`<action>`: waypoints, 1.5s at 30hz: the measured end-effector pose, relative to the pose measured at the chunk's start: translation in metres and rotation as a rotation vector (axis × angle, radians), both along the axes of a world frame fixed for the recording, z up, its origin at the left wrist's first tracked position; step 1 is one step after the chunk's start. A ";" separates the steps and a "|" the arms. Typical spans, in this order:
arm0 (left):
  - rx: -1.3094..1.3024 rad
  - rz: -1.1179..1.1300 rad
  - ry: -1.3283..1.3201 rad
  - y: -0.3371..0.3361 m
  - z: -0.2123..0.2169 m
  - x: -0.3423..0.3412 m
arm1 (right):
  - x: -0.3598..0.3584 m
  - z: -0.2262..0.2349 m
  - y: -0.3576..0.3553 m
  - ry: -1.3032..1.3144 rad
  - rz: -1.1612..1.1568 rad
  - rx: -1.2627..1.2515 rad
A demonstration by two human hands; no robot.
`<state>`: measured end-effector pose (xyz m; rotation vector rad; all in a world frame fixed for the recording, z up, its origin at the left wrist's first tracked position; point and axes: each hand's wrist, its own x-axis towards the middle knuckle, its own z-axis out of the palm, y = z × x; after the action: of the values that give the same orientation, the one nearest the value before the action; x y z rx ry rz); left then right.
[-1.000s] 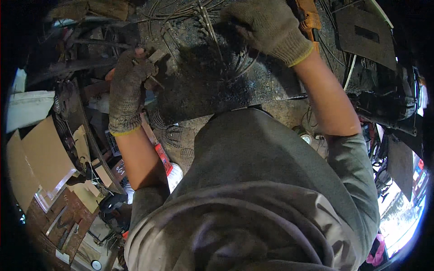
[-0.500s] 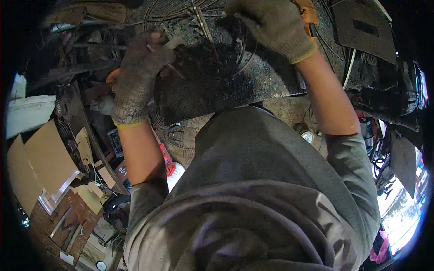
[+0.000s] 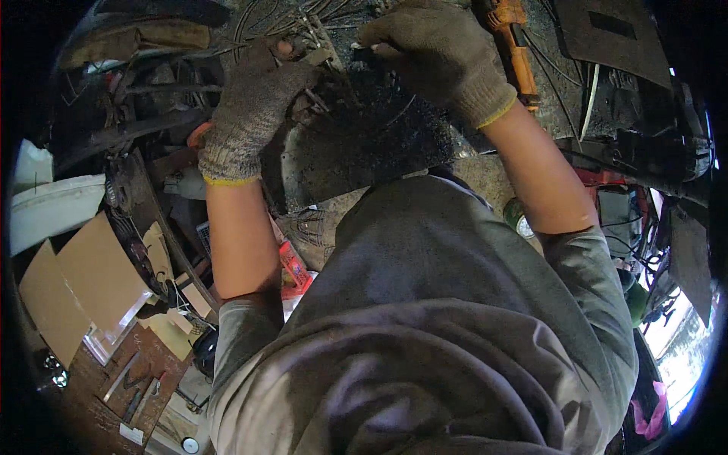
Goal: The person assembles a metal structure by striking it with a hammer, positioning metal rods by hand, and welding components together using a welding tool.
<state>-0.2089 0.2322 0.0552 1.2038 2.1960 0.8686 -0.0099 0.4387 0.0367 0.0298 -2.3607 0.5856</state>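
Observation:
Both my hands wear grey knitted gloves with yellow-edged cuffs, above a dark, grimy metal work surface point(image 3: 326, 171). My left hand point(image 3: 262, 102) is closed beside a small cluster of thin metal pieces point(image 3: 317, 100). Bits of metal show at its fingers, but the grip itself is hidden. A bare fingertip pokes out of that glove. To the right, my right hand point(image 3: 436, 57) is curled in a pinch. Something small and pale shows at its fingertips, too small to name. Thin rods point(image 3: 322, 38) stand between the hands.
An orange power tool point(image 3: 516, 53) lies right of my right hand, near loose cables point(image 3: 550, 72) and a dark plate with a slot point(image 3: 613, 26). Scrap metal crowds the far left. Cardboard point(image 3: 95, 277) and hand tools on a brown board point(image 3: 91, 409) lie lower left.
My right hand has moved slightly left and down, its fingers now curled in a pinch. The left hand has shifted a little right and up. More of the orange tool shows.

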 end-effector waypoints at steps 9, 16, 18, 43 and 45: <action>-0.006 -0.006 -0.106 0.009 0.014 0.003 | -0.014 -0.030 0.000 0.091 0.179 -0.173; -0.078 0.005 0.090 0.014 0.026 0.011 | -0.015 -0.004 -0.005 0.090 0.128 -0.037; -0.040 -0.073 0.193 0.007 0.018 0.000 | -0.017 0.003 -0.009 0.036 0.127 -0.016; 0.212 0.428 -0.562 -0.047 0.027 -0.003 | -0.024 -0.006 0.009 0.082 0.199 0.057; 0.257 0.448 -0.567 -0.048 0.024 0.004 | -0.028 -0.011 0.008 0.095 0.243 0.005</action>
<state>-0.2054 0.1846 0.0793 0.4605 1.9279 1.4976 -0.0376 0.4470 0.0262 0.3430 -2.2823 0.6778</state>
